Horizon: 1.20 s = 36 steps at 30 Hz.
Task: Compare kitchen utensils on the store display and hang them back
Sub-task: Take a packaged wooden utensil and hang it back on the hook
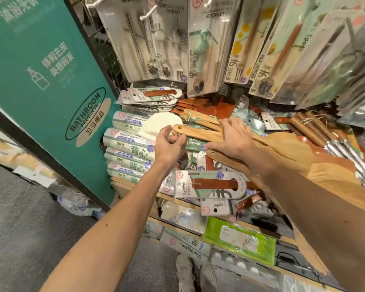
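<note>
Left grip (169, 142) pinches string loop (178, 134) of wooden spatula (198, 134); right grip (232, 138) lies flat, fingers extended, on its handle; we should spread loop wide for 1 hook (144, 16).

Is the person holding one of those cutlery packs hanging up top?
No, the left hand and right hand are both down on a light wooden spatula lying below the hanging packs.

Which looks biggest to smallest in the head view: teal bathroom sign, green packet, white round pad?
1. teal bathroom sign
2. green packet, nearer the camera
3. white round pad, partly covered
</note>
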Each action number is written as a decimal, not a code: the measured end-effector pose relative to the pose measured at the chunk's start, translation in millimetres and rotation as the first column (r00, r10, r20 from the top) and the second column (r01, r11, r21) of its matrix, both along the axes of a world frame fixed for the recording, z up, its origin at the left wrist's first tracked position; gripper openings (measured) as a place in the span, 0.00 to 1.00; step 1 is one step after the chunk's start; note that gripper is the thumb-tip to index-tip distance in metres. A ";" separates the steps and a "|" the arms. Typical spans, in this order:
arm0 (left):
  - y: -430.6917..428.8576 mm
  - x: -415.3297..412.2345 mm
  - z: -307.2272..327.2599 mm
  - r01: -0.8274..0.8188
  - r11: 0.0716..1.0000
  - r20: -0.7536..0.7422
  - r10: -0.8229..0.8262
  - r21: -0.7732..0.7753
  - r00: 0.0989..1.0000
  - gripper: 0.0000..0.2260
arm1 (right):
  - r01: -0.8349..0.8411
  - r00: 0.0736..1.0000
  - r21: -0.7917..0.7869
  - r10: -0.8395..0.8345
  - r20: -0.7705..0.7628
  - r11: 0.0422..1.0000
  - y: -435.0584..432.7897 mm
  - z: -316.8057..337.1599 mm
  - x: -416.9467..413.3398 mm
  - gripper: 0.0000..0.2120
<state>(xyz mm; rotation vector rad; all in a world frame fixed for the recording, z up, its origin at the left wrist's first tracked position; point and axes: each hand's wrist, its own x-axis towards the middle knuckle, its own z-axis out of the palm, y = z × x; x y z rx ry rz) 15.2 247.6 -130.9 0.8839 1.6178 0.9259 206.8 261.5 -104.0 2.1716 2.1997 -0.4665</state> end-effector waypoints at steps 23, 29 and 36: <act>-42.1 85.8 4.5 0.055 0.960 -0.458 0.080 0.273 0.885 0.26 | -0.186 0.963 -0.044 0.173 -0.208 0.981 24.4 -22.4 32.0 0.14; -62.1 125.6 -11.4 0.450 0.887 -0.685 -0.392 -0.104 0.614 0.25 | -0.207 0.960 -0.023 0.198 -0.197 0.978 25.4 -21.1 40.6 0.17; -48.9 135.4 6.2 0.535 0.834 -0.467 -0.531 -0.137 0.707 0.15 | -0.244 0.948 0.022 0.243 -0.205 0.970 31.7 2.9 56.5 0.17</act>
